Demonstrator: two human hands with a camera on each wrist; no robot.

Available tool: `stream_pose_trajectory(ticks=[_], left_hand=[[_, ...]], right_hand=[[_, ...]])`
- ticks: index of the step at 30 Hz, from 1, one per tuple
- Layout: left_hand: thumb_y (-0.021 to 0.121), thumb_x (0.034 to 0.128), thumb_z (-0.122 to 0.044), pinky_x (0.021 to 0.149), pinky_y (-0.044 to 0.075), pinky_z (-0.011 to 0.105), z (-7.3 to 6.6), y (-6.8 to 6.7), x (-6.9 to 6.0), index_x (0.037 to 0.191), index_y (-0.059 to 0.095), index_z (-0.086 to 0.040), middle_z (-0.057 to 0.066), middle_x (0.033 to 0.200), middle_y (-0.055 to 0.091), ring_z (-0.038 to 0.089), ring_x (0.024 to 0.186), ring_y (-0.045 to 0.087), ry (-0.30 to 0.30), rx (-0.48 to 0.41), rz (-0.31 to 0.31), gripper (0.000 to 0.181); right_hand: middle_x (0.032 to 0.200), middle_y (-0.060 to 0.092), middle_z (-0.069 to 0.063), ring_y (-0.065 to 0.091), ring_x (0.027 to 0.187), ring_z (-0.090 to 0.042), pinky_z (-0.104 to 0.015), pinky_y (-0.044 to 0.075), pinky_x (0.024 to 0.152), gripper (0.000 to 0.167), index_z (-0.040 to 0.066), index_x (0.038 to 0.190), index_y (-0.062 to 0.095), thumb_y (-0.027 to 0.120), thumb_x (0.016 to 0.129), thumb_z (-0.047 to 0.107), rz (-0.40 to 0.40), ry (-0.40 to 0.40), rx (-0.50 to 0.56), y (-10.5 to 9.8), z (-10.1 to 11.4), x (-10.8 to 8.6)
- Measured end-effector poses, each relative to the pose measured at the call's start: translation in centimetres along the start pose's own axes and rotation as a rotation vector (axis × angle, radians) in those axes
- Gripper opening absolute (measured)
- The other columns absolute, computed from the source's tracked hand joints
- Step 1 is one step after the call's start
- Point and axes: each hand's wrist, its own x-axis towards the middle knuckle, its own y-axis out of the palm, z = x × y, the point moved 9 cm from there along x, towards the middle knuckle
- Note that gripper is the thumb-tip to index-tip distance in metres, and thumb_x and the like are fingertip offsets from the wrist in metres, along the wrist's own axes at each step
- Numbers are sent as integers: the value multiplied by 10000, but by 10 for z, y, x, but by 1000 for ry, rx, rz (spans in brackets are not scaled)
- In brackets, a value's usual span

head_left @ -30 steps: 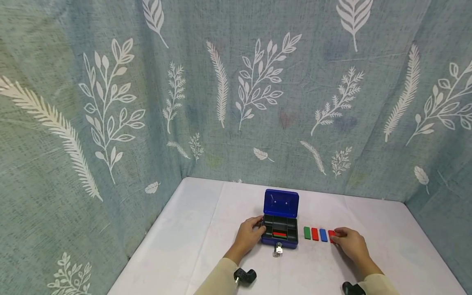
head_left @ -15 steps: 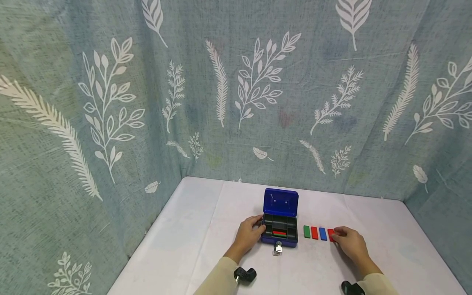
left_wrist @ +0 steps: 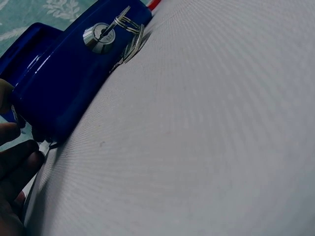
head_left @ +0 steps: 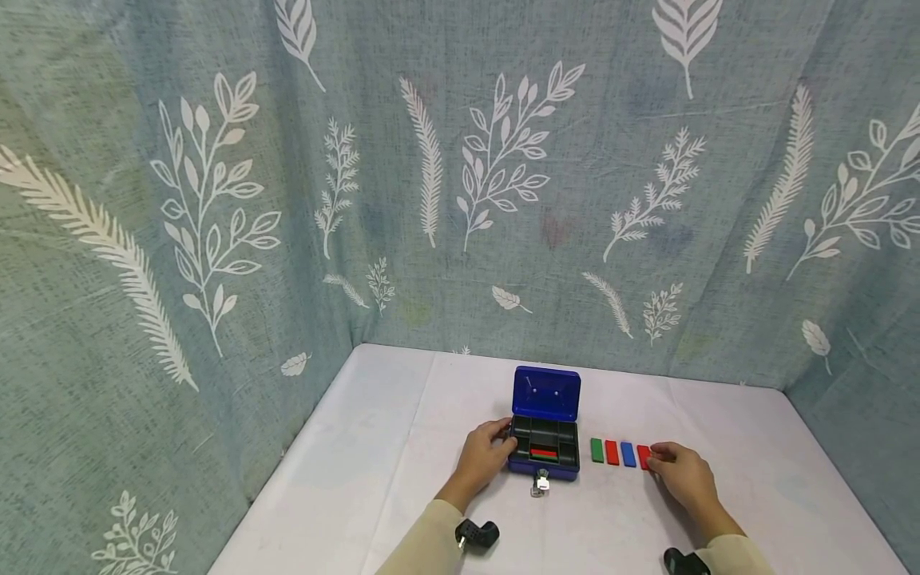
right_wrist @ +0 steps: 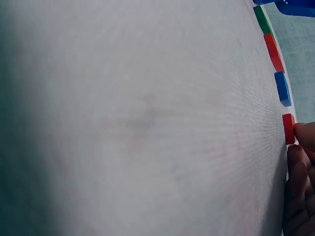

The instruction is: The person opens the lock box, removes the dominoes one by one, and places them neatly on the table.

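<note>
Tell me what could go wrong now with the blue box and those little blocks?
The right hand touches the end red block, close beside the blue block, so it might nudge that one out of line. The lid of the blue box stands open and the left hand is at the box's side, so a bump could perhaps drop it onto that hand. Keys hang at the lock in front, so a sleeve might catch them.

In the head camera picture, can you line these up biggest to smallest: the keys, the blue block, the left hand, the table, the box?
1. Table
2. Box, counting its open lid
3. Left hand
4. Keys and blue block: too alike to rank
</note>
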Motion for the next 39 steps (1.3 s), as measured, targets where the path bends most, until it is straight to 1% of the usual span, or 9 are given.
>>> stream_pose_trajectory(ticks=[3, 9, 14, 16, 19, 26, 33, 36, 39], left_hand=[[661, 871, -243, 952, 464, 421, 0, 0, 0, 1265, 657, -78, -11, 1068, 669, 149, 1013, 597, 7, -2, -4, 428], [658, 875, -254, 960, 459, 413, 2, 0, 0, 1272, 655, -90, -23, 1066, 666, 135, 1013, 592, -3, -12, 0, 429], [664, 868, -247, 942, 466, 422, -1, -1, -1, 1257, 662, -75, -18, 1045, 669, 147, 993, 598, 16, -12, -10, 425], [665, 869, -252, 940, 466, 429, -2, -2, -1, 1255, 662, -70, -12, 1043, 669, 154, 991, 600, 21, -15, -11, 427], [664, 871, -262, 943, 465, 427, -2, -2, -1, 1257, 662, -78, -17, 1045, 669, 149, 991, 599, 19, -14, -8, 428], [664, 864, -245, 937, 470, 421, -2, -2, -1, 1255, 665, -81, -25, 1034, 668, 138, 983, 596, 15, -2, -10, 424], [659, 868, -247, 951, 460, 433, -4, -2, 1, 1262, 660, -80, -16, 1049, 669, 161, 1005, 599, 22, 2, -15, 429], [652, 869, -254, 963, 455, 424, -1, -1, 1, 1273, 654, -87, -21, 1067, 669, 152, 1018, 597, 7, 8, -7, 436], [648, 868, -258, 967, 454, 416, 1, 1, 0, 1277, 651, -89, -17, 1079, 670, 147, 1028, 596, 2, 17, 1, 442]], right_hand=[[1012, 644, -179, 568, 936, -321, -500, 472, 815, 348, -68, 1182, 609, 664, 895, 121, 0, 1, 5, 0, -1, 0], [1004, 645, -171, 561, 930, -317, -504, 467, 811, 351, -70, 1182, 608, 659, 899, 132, 0, -5, 8, 0, -1, 1], [1005, 646, -175, 562, 927, -316, -499, 468, 810, 344, -71, 1174, 614, 656, 904, 137, -1, -14, 12, 0, -1, 0], [1020, 641, -186, 563, 933, -319, -488, 484, 814, 337, -73, 1178, 612, 648, 909, 128, -3, -16, 29, -1, -1, 0], [1027, 637, -191, 566, 924, -312, -455, 503, 795, 327, -74, 1182, 610, 632, 914, 112, -9, -19, 55, -3, 1, -2], [1013, 645, -186, 580, 875, -279, -310, 502, 660, 330, -80, 1188, 607, 623, 909, 97, -18, -11, 87, -8, 5, -7], [1086, 618, -214, 567, 919, -300, -318, 515, 689, 352, -54, 1216, 598, 616, 921, 136, -24, -13, 125, -9, 5, -10], [1101, 616, -229, 566, 952, -324, -338, 510, 703, 349, -54, 1205, 607, 622, 916, 142, -36, -26, 122, -11, 8, -12], [1108, 614, -235, 573, 947, -323, -314, 517, 669, 344, -51, 1206, 609, 621, 923, 143, -32, -24, 134, -10, 12, -14]])
